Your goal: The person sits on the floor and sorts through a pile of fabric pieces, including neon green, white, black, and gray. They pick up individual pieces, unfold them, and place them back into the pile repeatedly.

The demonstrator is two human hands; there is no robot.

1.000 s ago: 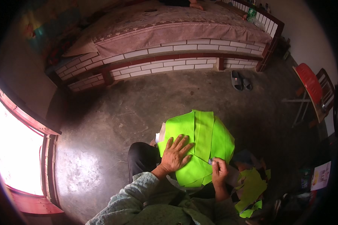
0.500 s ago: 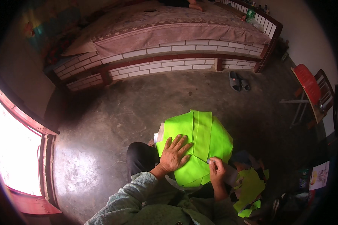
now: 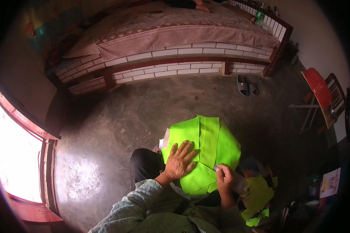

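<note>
Nearby, sandals (image 3: 247, 85) before brick bed (image 3: 163, 54)

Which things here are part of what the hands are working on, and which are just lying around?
In hand:
- left hand, flat on the neon green fabric
- right hand, pinching a small tool at the fabric's edge
- green fabric scraps

Lying about:
- sandals
- red chair
- bed

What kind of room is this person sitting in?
Probably a bedroom in a home. There is a big bed with a patterned cover, a pair of sandals on the bare floor, and a red chair by the wall.
</note>
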